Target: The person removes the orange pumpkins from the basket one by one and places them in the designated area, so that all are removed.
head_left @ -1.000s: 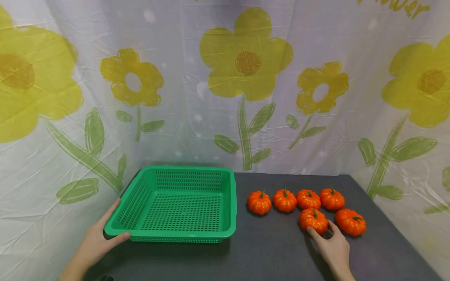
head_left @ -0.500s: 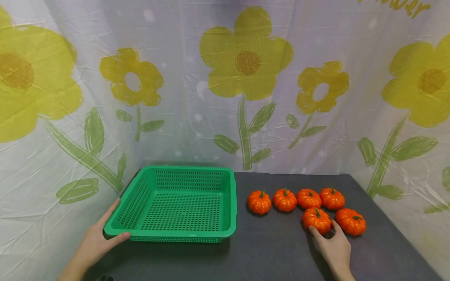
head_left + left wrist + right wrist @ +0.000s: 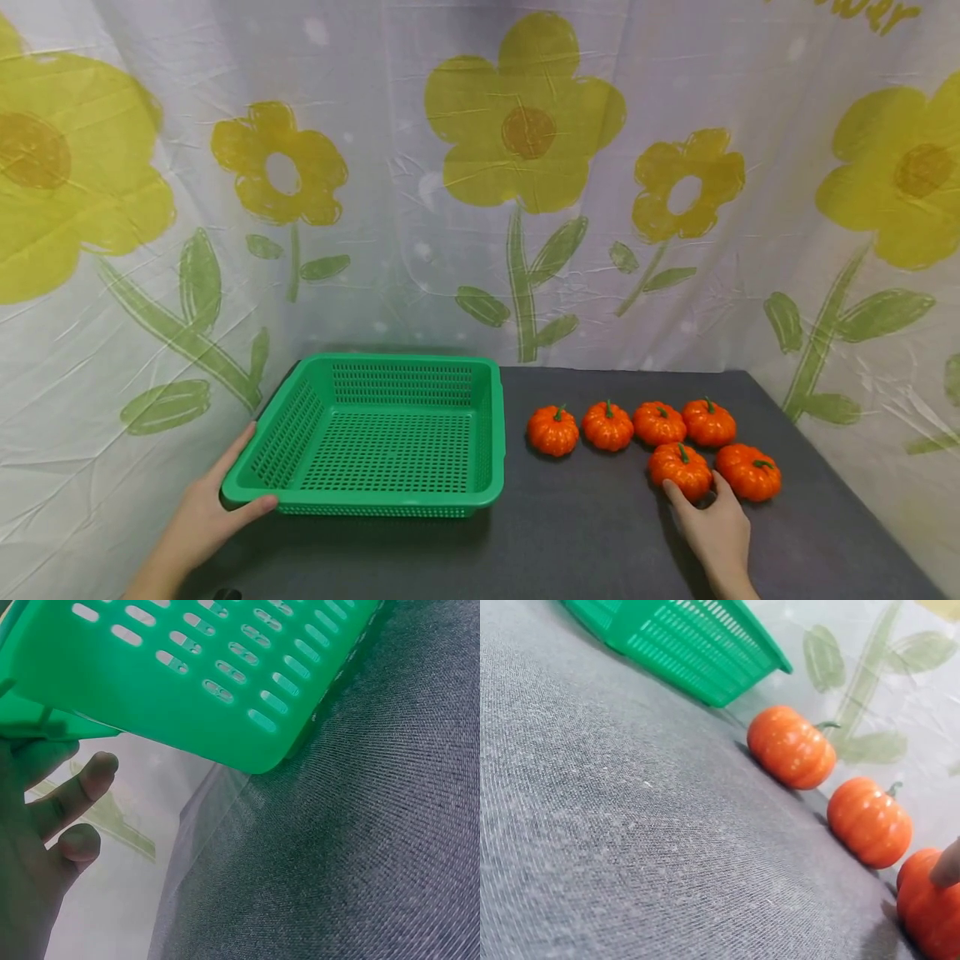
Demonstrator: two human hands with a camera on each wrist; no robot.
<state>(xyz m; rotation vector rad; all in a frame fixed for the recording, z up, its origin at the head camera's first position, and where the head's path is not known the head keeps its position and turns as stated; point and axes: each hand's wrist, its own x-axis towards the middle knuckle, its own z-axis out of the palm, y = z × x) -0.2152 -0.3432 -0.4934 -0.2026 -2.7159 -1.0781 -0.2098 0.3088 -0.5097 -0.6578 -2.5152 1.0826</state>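
Observation:
My left hand (image 3: 204, 518) grips the front left corner of a green plastic basket (image 3: 375, 500), its thumb at the near rim and a finger along the left rim. Below that rim, in the left wrist view, several fingers (image 3: 79, 787) of this hand hang in the air beside the slotted wall. On the right of the table my right hand (image 3: 712, 527) holds a small orange pumpkin (image 3: 678, 469) between thumb and fingers, from its near side. Only a fingertip (image 3: 946, 868) on a pumpkin (image 3: 934, 915) shows in the right wrist view.
Several more orange pumpkins with green stems stand close by: one pumpkin (image 3: 748, 473) just right of the held one, the others, such as the leftmost pumpkin (image 3: 552, 432), in a row behind. A dark grey cloth (image 3: 570, 533) covers the table. A flowered curtain (image 3: 390, 250) encloses the back and sides.
The pumpkin in my right hand has shifted slightly to the right, toward the pumpkin beside it, and the hand has moved with it. My left hand and the basket stay put.

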